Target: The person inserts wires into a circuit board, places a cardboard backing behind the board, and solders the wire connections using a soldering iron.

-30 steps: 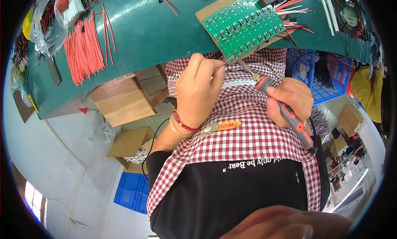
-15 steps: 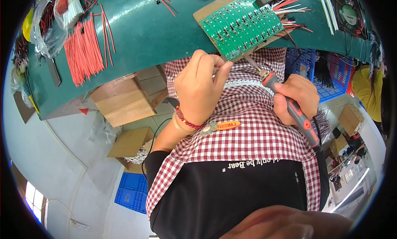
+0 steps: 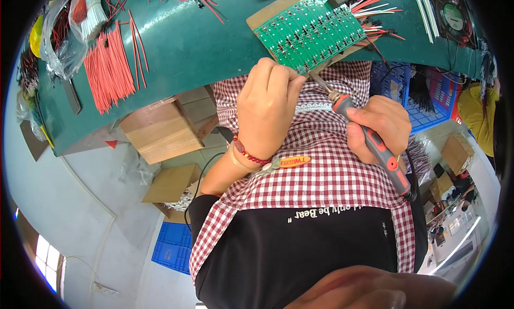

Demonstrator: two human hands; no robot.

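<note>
A green panel of circuit boards (image 3: 313,39) lies on a piece of brown cardboard (image 3: 262,17) at the table's near edge. My right hand (image 3: 383,127) is wrapped round the grey and red handle of a soldering iron (image 3: 386,162). The iron's metal tip points up and left to the panel's near edge; I cannot tell whether it touches. Close beside the tip, my left hand (image 3: 267,105) is closed in a pinch at the panel's near corner. Whatever lies between those fingertips is too small to make out. Red and white wires (image 3: 375,6) stick out from the panel's right side.
Bundled red wires (image 3: 108,68) lie on the green table (image 3: 182,57) at left, near plastic bags (image 3: 64,52). A small fan (image 3: 454,17) and white strips (image 3: 424,14) are at right. Below the table stand a blue crate (image 3: 393,81), a wooden stool (image 3: 160,131) and cardboard boxes (image 3: 174,183).
My left hand has shifted a little to the right, its pinch still at the panel's near edge. The soldering iron has moved slightly left and up, its tip nearer those fingertips.
</note>
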